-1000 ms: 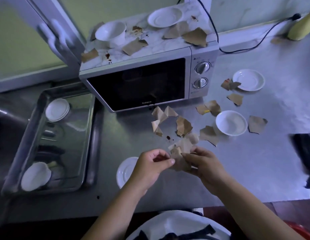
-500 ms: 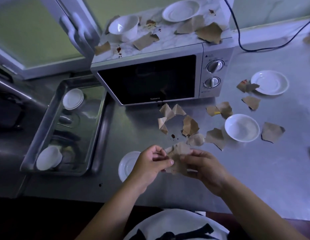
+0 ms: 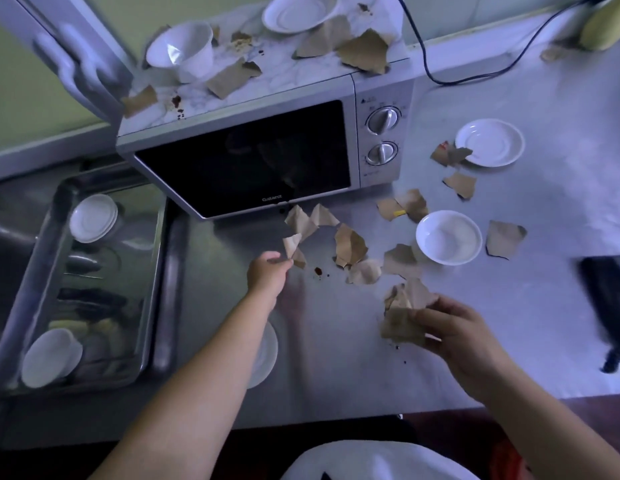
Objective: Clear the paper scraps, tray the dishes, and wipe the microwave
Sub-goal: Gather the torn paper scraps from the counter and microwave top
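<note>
Brown paper scraps (image 3: 350,245) lie scattered on the steel counter in front of the silver microwave (image 3: 260,161). My left hand (image 3: 267,273) pinches one small scrap (image 3: 291,245) below the microwave door. My right hand (image 3: 457,332) grips a crumpled bunch of scraps (image 3: 402,311) further right. More scraps (image 3: 365,51), a white cup (image 3: 183,51) and a white saucer (image 3: 299,12) sit on the stained microwave top. A white bowl (image 3: 448,237) and a saucer (image 3: 490,142) stand on the counter. Another saucer (image 3: 265,355) is partly hidden under my left forearm.
A steel tray (image 3: 156,271) at the left holds two white dishes and dark utensils. A black cable (image 3: 474,76) runs behind the microwave. A dark object (image 3: 610,299) lies at the right edge. Brown spots (image 3: 318,271) mark the counter.
My hands have parted: the left reached forward to a scrap near the microwave door, while the right drew off to the right with the gathered bunch.
</note>
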A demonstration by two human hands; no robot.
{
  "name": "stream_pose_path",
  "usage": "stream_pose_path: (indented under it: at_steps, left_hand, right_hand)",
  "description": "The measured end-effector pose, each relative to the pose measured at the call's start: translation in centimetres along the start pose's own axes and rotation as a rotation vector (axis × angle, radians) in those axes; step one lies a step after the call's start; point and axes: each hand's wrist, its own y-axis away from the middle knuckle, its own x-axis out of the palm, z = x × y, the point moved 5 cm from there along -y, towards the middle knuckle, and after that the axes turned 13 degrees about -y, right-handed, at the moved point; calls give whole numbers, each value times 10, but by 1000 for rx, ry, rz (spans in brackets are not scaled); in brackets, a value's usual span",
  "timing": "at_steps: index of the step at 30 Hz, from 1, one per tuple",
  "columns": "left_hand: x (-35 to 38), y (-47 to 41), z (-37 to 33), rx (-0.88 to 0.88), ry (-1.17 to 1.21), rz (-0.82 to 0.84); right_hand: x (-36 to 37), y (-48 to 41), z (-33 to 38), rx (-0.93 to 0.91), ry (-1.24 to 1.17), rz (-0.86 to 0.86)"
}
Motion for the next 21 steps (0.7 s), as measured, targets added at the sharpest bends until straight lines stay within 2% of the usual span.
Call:
stream_pose_path:
  at_steps: [8,13,16,21]
  left_hand:
    - [31,-39,-5,-12,-146,-80]
    - [20,-6,-2,-21,75,-136]
    - [8,44,-5,49,234,-42]
    - [-12,132,-14,148,366,266]
  right_hand:
    - [-42,19,4,-72,-35,-175]
    - [-49,18,1,-57,-59,-189]
    - [-40,12,-1,-48,-59,-173]
    - [-7,-1,-1,-49,-23,-62]
